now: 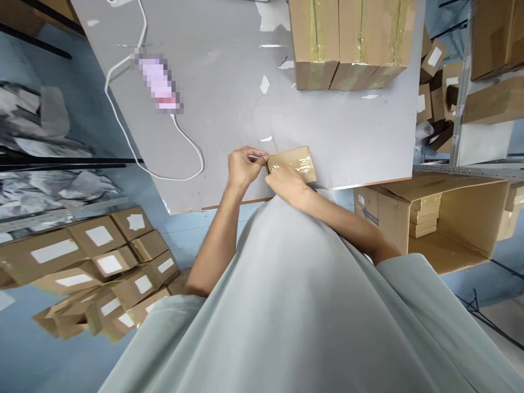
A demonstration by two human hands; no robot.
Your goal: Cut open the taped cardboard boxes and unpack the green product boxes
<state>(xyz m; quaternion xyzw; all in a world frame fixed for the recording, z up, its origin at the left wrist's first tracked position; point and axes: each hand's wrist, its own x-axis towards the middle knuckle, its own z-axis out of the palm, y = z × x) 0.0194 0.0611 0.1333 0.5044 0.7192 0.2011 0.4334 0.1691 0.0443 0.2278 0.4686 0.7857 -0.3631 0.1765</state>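
Note:
A small flat cardboard box (305, 162) with shiny clear tape across its top lies near the front edge of the table. At the box's left end, my left hand (244, 165) is closed, thumb and fingers pinched together by the corner. What it pinches, perhaps a bit of tape, is too small to make out. My right hand (286, 183) is curled over the near left part of the box and rests against it; its fingertips are mostly hidden. Both hands almost meet at that left end.
Three taped cartons (317, 73) stand at the table's (229, 71) back right. A blurred phone-like device (159, 84) and a white cable (155, 176) lie left. An open carton (458, 254) holding small boxes is at right; stacked labelled cartons (98, 234) are at lower left.

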